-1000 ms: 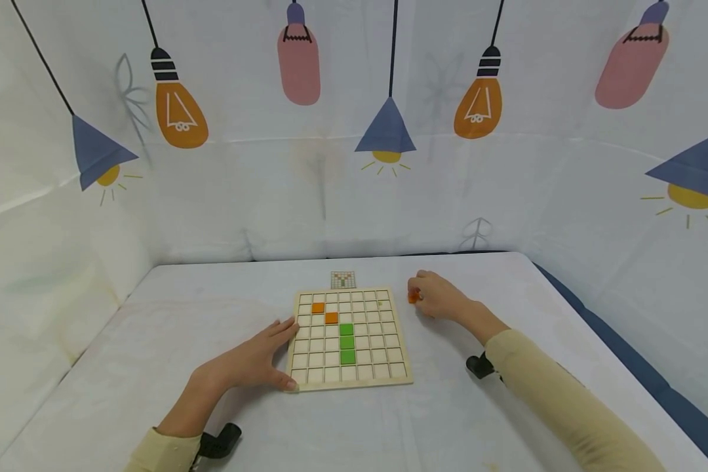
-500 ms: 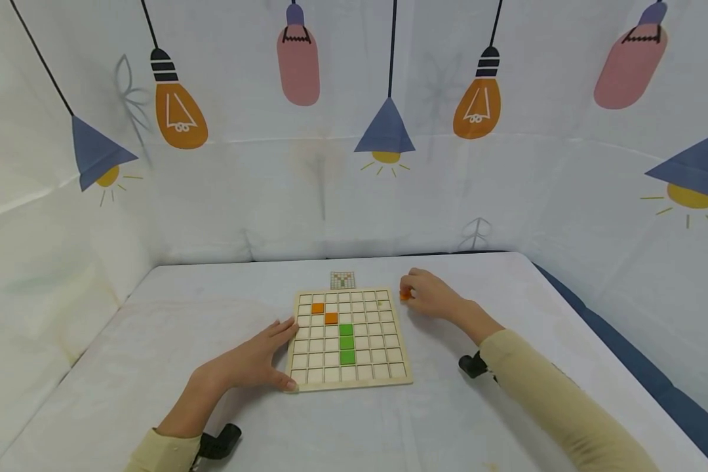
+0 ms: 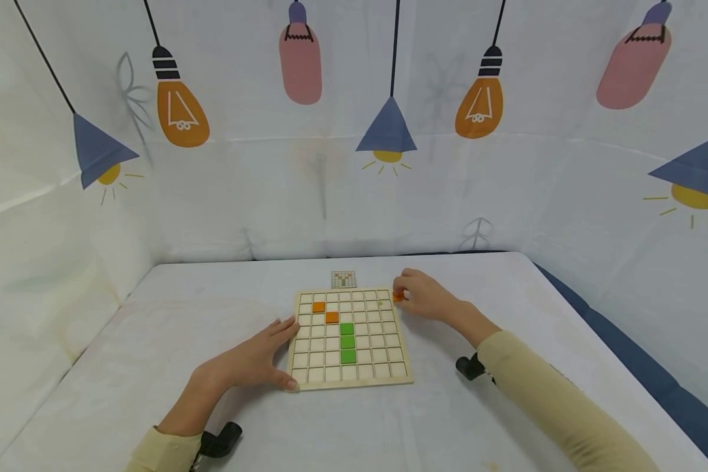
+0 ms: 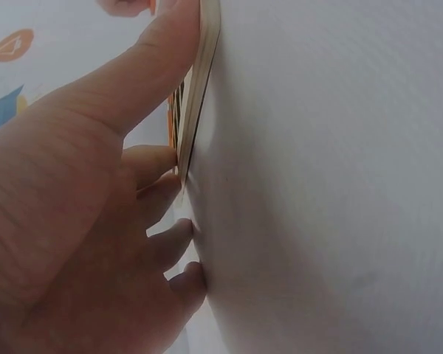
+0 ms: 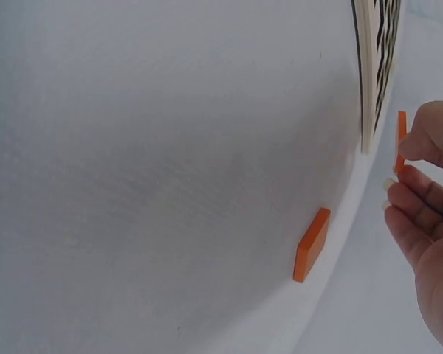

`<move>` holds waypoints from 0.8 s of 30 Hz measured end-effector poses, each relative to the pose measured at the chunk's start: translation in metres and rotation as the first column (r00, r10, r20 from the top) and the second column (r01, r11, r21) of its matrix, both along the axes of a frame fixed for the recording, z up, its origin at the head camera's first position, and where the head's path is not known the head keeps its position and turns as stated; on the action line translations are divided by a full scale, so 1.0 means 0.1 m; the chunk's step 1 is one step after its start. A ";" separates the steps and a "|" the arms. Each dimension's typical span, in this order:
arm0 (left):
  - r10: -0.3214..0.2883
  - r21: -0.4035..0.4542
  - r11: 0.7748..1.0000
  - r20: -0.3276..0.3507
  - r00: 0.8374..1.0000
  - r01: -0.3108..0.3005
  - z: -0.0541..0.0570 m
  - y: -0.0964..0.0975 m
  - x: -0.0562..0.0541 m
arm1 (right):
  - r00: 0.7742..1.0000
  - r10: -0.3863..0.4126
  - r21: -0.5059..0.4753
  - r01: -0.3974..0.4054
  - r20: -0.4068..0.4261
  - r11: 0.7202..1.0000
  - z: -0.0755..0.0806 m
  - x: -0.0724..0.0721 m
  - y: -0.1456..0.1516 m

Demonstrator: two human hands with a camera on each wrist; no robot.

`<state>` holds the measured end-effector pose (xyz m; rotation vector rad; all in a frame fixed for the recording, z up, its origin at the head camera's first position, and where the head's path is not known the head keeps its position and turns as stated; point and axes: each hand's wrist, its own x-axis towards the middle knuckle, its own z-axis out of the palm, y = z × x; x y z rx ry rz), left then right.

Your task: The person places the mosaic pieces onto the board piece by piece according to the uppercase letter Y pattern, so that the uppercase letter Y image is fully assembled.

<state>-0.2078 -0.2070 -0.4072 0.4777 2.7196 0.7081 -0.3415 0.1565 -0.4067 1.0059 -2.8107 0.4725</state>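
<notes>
A wooden grid board [image 3: 383, 341] lies on the white table. My left hand [image 3: 254, 360] rests against its left side, fingers spread, the thumb at the near left corner. In the left wrist view the thumb [image 4: 151, 66] presses along the board's edge. My right hand [image 3: 427, 295] pinches an orange square tile [image 5: 401, 136] between thumb and fingertips, just off the board's far right corner. Two orange tiles [image 3: 332, 317] sit diagonally in the board's cells, and a column of green tiles [image 3: 347, 342] runs down near the middle.
A small pattern card [image 3: 343, 279] lies beyond the board's far edge. In the right wrist view a loose orange tile [image 5: 311, 247] lies on the table. A white curtain [image 3: 271, 196] with printed lamps stands behind the table.
My right hand has moved left with the orange tile, from right of the board to its far right corner. The left hand and the board have stayed put.
</notes>
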 end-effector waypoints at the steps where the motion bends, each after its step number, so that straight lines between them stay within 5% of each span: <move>1: -0.001 0.000 1.000 -0.001 1.000 0.001 0.00 0.00 0.00 | 1.000 0.007 -0.005 -0.007 -0.001 1.000 0.00 0.00 -0.01; 24: -0.010 0.021 1.000 0.004 1.000 0.010 -0.06 -0.03 -0.03 | 0.999 0.038 -0.007 -0.038 0.035 0.999 0.01 0.11 -0.29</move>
